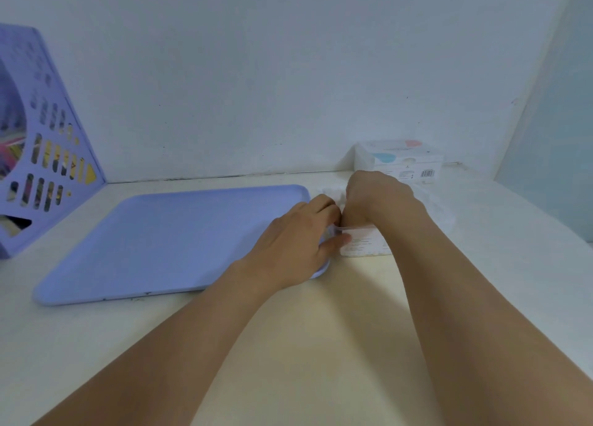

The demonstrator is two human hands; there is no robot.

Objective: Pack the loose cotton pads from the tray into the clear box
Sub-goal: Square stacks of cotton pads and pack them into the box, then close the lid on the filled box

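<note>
Both hands meet at the clear box, which sits on the surface just off the right edge of the tray. The left hand curls its fingers over the box's near-left corner with the thumb laid against its side, apparently to steady it. The right hand bends down at the wrist into the box from above, probably pressing or tucking pads in; its fingers are hidden, so I cannot tell whether they pinch anything. White cotton pads show just beyond the hands, seemingly in the box. The lilac tray shows no loose pads, so packing seems nearly finished. Behind stands a white carton against the wall, and a lilac file rack stands far left.
</note>
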